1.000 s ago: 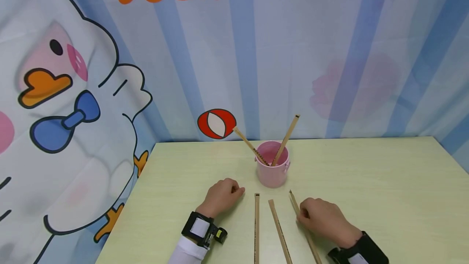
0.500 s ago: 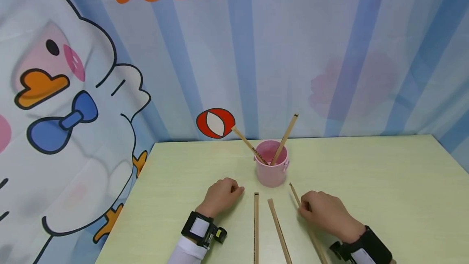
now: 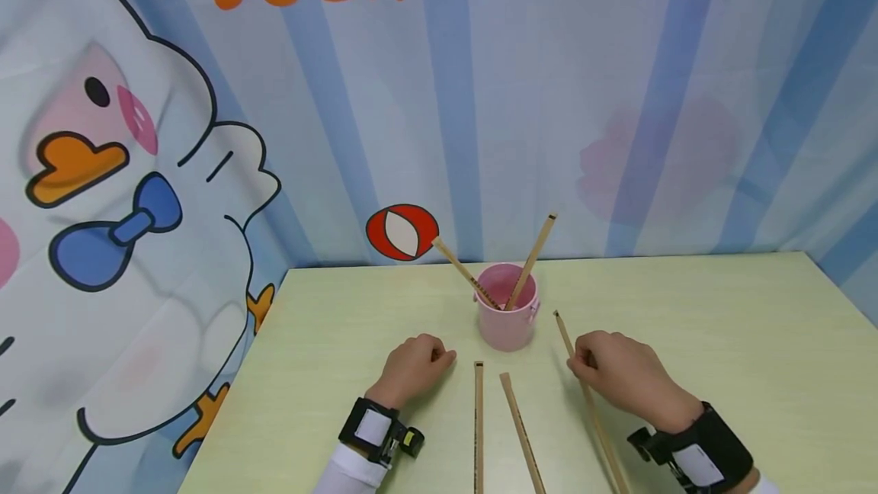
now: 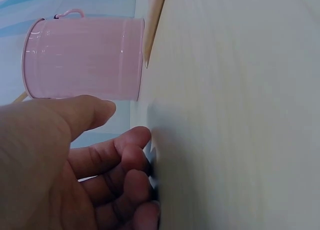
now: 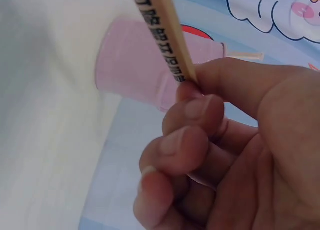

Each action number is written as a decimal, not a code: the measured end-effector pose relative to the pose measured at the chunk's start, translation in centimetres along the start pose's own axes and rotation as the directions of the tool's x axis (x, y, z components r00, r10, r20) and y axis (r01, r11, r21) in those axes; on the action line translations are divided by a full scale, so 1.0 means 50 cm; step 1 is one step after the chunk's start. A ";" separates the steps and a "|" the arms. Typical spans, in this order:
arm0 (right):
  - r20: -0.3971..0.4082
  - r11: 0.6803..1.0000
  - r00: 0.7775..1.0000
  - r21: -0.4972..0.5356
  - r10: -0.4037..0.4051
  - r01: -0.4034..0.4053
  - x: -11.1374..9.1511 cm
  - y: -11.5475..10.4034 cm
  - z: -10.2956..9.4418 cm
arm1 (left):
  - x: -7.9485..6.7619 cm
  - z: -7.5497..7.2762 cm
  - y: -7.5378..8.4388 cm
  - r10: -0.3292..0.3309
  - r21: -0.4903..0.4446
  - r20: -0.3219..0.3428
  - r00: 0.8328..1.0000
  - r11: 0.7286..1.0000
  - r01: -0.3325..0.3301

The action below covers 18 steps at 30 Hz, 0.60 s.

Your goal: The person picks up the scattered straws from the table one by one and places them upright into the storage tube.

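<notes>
A wooden pencil (image 3: 597, 416) is pinched between the thumb and fingers of my right hand (image 3: 620, 368). Its narrow dark tip points toward the back of the table, and dark lettering runs along the pencil (image 5: 167, 34) in the right wrist view. My left hand (image 3: 414, 368) rests at the table, its fingers loosely curled around nothing. Between the hands lie two more pencils, one straight (image 3: 479, 425) and one slanted (image 3: 523, 433). Behind them stands a pink bucket (image 3: 506, 332) with a left-leaning pencil (image 3: 465, 271) and a right-leaning pencil (image 3: 531, 258) in it.
The pale wooden table (image 3: 720, 326) extends to the right of the bucket and ends at a blue striped curtain (image 3: 521, 97). A cartoon duck (image 3: 171, 250) is printed on the curtain at left, with a red and white ball (image 3: 402, 232) near the table's back edge.
My right hand has moved forward and slightly right with the pencil, whose tip is now farther back, beside the bucket. The left hand and the other pencils stay where they were.
</notes>
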State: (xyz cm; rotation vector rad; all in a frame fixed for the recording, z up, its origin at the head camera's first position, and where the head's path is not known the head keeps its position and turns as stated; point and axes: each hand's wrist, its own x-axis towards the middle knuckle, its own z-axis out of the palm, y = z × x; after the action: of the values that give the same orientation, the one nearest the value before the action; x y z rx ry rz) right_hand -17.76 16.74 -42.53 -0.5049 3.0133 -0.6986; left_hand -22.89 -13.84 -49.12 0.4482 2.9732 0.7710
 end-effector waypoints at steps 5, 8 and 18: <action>-0.026 1.000 1.000 -0.010 -0.016 0.016 0.004 -0.001 -0.019 | 0.000 0.002 -0.003 0.001 0.004 0.000 1.000 1.000 -0.001; -0.045 0.999 0.999 -0.015 -0.029 0.028 0.007 -0.003 -0.032 | -0.001 0.002 -0.004 0.001 0.002 -0.003 1.000 1.000 -0.001; -0.132 0.998 0.990 -0.028 -0.053 0.050 0.018 -0.011 -0.082 | -0.002 0.004 -0.005 0.012 0.000 -0.019 1.000 1.000 -0.012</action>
State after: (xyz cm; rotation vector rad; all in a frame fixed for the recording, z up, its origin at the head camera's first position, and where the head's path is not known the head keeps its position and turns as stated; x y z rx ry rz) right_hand -18.76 17.73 -38.55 -0.5614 3.1465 -0.7266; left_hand -22.84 -13.99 -49.41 0.4620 2.9904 0.7803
